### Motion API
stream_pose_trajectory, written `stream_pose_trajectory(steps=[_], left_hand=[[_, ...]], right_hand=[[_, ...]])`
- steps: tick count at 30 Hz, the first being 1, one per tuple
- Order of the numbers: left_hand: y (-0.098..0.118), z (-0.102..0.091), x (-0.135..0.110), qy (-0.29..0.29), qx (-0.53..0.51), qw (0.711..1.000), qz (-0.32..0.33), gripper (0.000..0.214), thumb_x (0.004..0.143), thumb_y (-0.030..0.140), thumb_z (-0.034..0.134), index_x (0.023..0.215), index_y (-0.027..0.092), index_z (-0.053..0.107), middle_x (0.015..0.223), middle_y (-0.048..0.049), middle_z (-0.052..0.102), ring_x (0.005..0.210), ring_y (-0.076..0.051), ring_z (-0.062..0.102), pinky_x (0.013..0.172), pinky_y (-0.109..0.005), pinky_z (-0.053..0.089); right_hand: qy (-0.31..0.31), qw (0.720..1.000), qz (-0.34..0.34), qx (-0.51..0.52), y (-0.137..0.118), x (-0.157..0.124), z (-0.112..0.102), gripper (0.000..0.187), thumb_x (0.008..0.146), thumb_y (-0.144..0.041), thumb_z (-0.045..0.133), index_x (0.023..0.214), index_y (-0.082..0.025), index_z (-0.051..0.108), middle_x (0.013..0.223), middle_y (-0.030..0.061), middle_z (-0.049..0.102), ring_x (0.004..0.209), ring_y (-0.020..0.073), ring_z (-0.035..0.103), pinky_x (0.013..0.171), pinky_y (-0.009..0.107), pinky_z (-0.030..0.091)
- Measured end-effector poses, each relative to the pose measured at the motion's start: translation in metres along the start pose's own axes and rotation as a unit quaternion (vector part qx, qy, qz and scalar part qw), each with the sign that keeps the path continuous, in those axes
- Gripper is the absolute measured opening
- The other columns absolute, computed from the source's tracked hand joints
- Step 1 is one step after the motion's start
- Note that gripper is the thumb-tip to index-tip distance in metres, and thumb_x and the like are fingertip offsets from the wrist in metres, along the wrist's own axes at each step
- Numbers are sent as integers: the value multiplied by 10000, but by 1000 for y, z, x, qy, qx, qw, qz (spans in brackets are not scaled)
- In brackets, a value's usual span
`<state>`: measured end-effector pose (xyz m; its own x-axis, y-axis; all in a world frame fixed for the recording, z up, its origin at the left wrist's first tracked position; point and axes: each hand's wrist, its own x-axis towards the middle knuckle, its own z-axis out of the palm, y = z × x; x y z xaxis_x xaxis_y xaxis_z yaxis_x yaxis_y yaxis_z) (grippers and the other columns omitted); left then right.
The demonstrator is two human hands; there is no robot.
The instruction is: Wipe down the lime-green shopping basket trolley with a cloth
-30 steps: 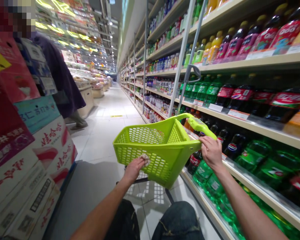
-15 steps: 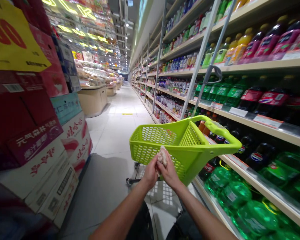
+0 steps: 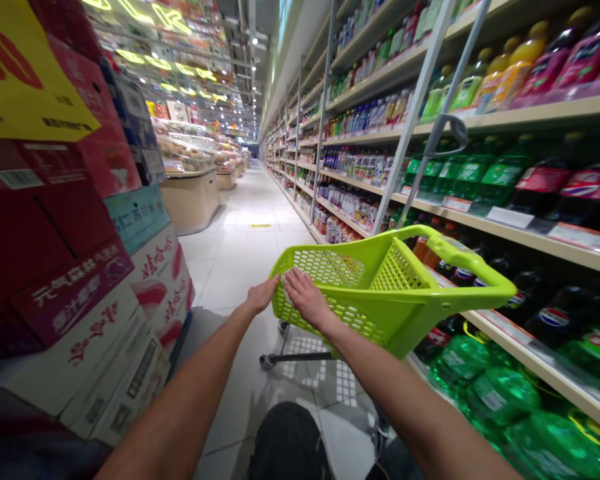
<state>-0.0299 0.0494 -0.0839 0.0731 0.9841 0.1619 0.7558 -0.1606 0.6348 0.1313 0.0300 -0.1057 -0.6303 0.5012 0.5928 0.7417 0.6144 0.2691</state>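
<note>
Centrally, one green shopping cart (image 3: 405,313) stands just ahead of the two hands, its handle end to the right. The right hand (image 3: 307,298) lies flattened at the near rim of the basket, fingers extended over one pale cloth (image 3: 287,293), which lies between hand and cart. The left hand (image 3: 263,295) touches the cart's left end; whether its fingers close on it cannot be told. The basket contains one perforated panel (image 3: 400,267) toward the right. Right, shelving (image 3: 530,237) holds rows of bottles (image 3: 503,175); left, stacked cartons (image 3: 105,347) stand near one yellow sign (image 3: 45,103).
</note>
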Motion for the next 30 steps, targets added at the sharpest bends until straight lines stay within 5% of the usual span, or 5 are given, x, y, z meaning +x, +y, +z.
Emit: stream_pose_trajectory(steps=[7, 13, 20, 25, 30], left_hand=[[-9, 3, -6, -22, -15, 999, -21, 500, 875, 422, 173, 1089, 209, 571, 1175, -30, 567, 1164, -179, 447, 995, -329, 286], [-4, 3, -15, -16, -39, 999, -24, 516, 882, 408, 153, 1098, 186, 565, 1201, -49, 547, 1168, -180, 443, 999, -335, 276], [7, 6, -30, -26, 50, 998, -8, 460, 888, 360, 167, 1136, 208, 524, 1233, -66, 520, 1168, -220, 438, 1008, -491, 199], [18, 27, -42, 19, 193, 979, 57, 407, 817, 178, 321, 1199, 230, 453, 1273, -82, 478, 1168, -239, 418, 997, -566, 158], [39, 51, -47, -5, 248, 960, 128, 590, 716, 36, 327, 1286, 188, 347, 1370, -88, 345, 1270, -224, 271, 1018, -524, 189]], right_hand=[[-58, 994, -75, 53, -21, -55, 61, 244, 842, -143, 453, 1030, -87, 597, 1125, 123, 578, 1154, 216, 443, 967, 372, 394], [41, 996, -51, 53, -14, -43, 31, 270, 865, -124, 401, 1073, -91, 569, 1240, 129, 486, 1269, 240, 258, 1017, 446, 318], [28, 997, -65, 33, -14, -83, 22, 234, 844, -115, 434, 1006, -92, 601, 1108, 129, 586, 1184, 231, 406, 924, 387, 439], [92, 995, 27, 26, 5, -75, -10, 256, 853, -111, 417, 1048, -117, 584, 1237, 126, 489, 1278, 241, 233, 998, 450, 348], [59, 998, 18, 9, 20, -108, -16, 253, 844, -99, 424, 1031, -110, 595, 1187, 129, 532, 1239, 245, 320, 963, 431, 398]])
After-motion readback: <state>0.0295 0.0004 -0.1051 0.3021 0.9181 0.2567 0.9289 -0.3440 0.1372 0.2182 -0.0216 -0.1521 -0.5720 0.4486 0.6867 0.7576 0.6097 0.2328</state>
